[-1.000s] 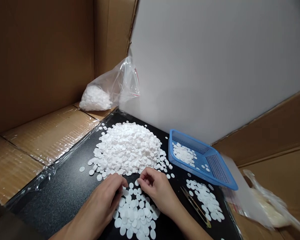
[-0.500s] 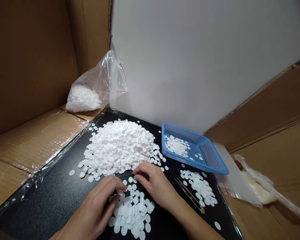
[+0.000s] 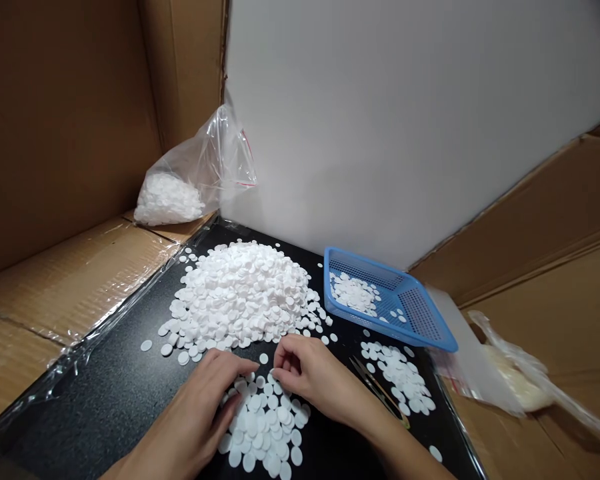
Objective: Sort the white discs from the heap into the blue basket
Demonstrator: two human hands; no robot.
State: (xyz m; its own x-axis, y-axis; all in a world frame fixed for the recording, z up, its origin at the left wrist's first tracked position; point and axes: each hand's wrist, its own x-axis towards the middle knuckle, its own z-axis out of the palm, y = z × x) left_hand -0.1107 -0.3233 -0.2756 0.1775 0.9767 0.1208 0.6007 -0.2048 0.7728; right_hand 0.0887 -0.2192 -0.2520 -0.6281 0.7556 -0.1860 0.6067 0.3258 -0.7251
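Observation:
Small white discs form a large heap (image 3: 247,290) on the black tabletop (image 3: 115,373). In front of it lies a smaller, flatter group of discs (image 3: 265,427). My left hand (image 3: 205,393) rests at the left edge of this group, thumb and fingers apart, with no disc visible in its grasp. My right hand (image 3: 305,373) is at the group's upper right, thumb and forefinger brought close together over the discs; whatever sits between the fingertips is too small to make out.
A blue basket (image 3: 415,307) with discs stands at the back right. Tweezers (image 3: 380,390) lie beside another disc group (image 3: 405,380). Clear bags (image 3: 170,199) (image 3: 520,380) sit on cardboard at both sides; a pale wall (image 3: 405,120) rises behind.
My right hand has drawn slightly back from the large heap, and its thumb and forefinger look closer together. The left hand has shifted slightly right.

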